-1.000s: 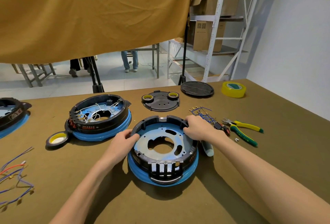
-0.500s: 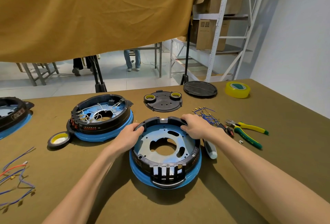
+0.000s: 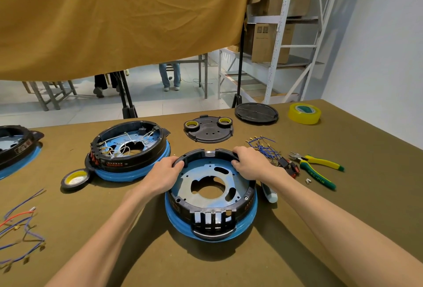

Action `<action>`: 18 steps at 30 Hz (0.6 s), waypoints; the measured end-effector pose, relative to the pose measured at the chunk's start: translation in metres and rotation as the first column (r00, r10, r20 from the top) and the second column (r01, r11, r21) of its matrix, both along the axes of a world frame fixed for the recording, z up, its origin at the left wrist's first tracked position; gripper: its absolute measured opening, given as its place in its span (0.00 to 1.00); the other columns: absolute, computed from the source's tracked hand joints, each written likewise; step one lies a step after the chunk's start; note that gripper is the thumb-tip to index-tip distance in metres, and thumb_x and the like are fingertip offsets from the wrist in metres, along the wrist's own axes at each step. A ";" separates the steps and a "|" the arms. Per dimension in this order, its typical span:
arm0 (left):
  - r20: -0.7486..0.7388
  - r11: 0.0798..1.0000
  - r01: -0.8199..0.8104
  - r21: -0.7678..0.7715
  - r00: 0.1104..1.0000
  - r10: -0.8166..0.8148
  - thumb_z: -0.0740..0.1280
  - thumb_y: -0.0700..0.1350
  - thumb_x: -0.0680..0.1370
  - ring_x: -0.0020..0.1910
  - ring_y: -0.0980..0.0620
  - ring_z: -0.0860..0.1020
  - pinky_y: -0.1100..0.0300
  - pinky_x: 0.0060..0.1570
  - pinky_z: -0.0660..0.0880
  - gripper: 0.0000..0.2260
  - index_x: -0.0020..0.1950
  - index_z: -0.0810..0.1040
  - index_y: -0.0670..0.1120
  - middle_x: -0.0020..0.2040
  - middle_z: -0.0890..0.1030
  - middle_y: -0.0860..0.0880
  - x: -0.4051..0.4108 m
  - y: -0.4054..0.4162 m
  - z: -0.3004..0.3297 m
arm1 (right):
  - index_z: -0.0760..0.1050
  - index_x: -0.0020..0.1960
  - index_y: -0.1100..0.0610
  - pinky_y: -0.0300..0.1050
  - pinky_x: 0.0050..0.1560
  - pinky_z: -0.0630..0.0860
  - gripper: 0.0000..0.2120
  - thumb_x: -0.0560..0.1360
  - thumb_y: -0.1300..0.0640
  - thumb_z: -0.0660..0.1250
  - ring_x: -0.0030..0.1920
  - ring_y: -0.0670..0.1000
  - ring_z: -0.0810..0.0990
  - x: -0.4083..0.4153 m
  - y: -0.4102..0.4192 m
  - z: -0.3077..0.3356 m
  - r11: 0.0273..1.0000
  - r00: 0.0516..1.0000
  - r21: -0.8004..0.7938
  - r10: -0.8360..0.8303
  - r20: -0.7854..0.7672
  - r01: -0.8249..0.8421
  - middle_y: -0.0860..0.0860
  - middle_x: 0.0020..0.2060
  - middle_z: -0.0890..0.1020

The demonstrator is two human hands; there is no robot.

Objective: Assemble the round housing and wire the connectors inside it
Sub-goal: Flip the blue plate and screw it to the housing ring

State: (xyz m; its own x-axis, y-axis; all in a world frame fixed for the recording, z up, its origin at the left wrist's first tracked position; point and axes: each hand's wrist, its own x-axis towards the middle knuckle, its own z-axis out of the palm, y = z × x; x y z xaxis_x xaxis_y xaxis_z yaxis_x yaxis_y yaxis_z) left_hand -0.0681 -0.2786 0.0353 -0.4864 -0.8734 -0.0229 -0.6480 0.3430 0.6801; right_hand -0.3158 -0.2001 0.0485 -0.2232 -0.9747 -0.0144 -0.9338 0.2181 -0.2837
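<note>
A round black housing [image 3: 242, 205] with a blue lower ring and a blue-grey metal plate inside sits on the table in front of me. My left hand [image 3: 164, 173] grips its far left rim, fingers curled over the edge. My right hand [image 3: 249, 163] grips the far right rim the same way. Blue wires with brass connectors [image 3: 263, 147] lie just beyond my right hand, next to small black and red switches [image 3: 289, 166]. No wires are inside this housing.
A second housing with white wires inside [image 3: 130, 149] stands at left, tape roll [image 3: 75, 179] beside it. A third housing [image 3: 16, 149] is at far left. Black lids [image 3: 208, 130] [image 3: 256, 113], yellow tape [image 3: 304, 113], green-yellow pliers [image 3: 318, 170], a screwdriver [image 3: 270, 194], loose coloured wires [image 3: 20, 225].
Both hands have stayed on the housing's far rim. The left hand has shifted a little further along the rim toward the back; the housing has barely moved.
</note>
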 end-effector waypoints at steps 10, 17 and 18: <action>-0.172 0.979 -0.146 0.141 0.970 0.170 0.63 0.51 0.83 0.43 0.48 0.80 0.55 0.41 0.74 0.10 0.50 0.79 0.47 0.43 0.82 0.46 -0.001 0.036 -0.016 | 0.83 0.54 0.57 0.38 0.33 0.71 0.09 0.79 0.52 0.71 0.39 0.47 0.81 -0.010 -0.003 -0.002 0.986 0.943 -0.106 -0.089 0.322 0.129 0.50 0.41 0.84; -0.181 0.965 -0.198 0.170 0.957 0.228 0.59 0.60 0.83 0.64 0.42 0.77 0.44 0.63 0.76 0.22 0.70 0.75 0.47 0.64 0.80 0.42 0.004 0.049 -0.033 | 0.76 0.52 0.60 0.46 0.36 0.72 0.05 0.79 0.58 0.65 0.36 0.53 0.76 -0.013 0.017 -0.013 0.985 0.969 0.048 -0.172 0.180 0.166 0.55 0.39 0.80; -0.116 0.970 -0.193 0.148 0.971 0.210 0.57 0.64 0.82 0.70 0.43 0.73 0.43 0.68 0.71 0.28 0.76 0.69 0.49 0.70 0.75 0.44 0.006 0.047 -0.035 | 0.76 0.51 0.61 0.47 0.38 0.74 0.04 0.78 0.61 0.65 0.38 0.55 0.78 -0.012 0.019 -0.014 0.984 0.974 0.031 -0.179 0.141 0.176 0.56 0.42 0.81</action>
State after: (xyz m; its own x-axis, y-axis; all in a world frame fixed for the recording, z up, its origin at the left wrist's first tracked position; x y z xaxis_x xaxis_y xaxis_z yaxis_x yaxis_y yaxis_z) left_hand -0.0620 -0.2311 -0.0001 -0.3072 -0.9469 -0.0953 -0.5970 0.1138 0.7942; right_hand -0.3282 -0.1814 0.0345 -0.3869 -0.9190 -0.0758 -0.8299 0.3829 -0.4058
